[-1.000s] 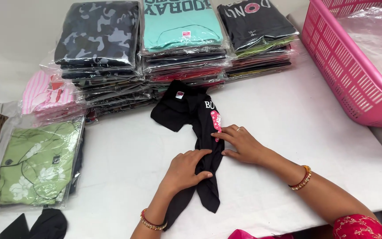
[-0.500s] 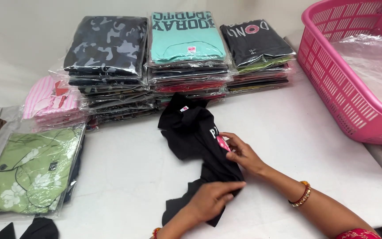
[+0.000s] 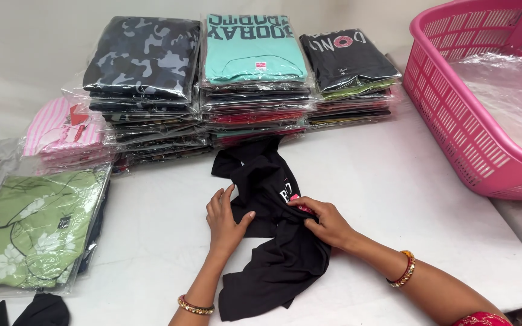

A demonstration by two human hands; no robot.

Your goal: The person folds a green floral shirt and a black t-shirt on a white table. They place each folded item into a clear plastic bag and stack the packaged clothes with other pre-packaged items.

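A black garment with a small pink tag lies crumpled on the white table in front of me. My left hand rests flat on its left side, fingers spread over the cloth. My right hand pinches the fabric by the pink tag near the middle. The garment's lower end trails toward the table's near edge.
Three stacks of bagged folded shirts stand behind the garment. A pink plastic basket lined with clear plastic sits at the right. A bagged green floral shirt and a pink striped pack lie at the left, with dark cloth at the bottom left.
My left hand went down to the garment's lower end, then came back up onto its left side. The garment is now more bunched. My right hand stayed at the pink tag.
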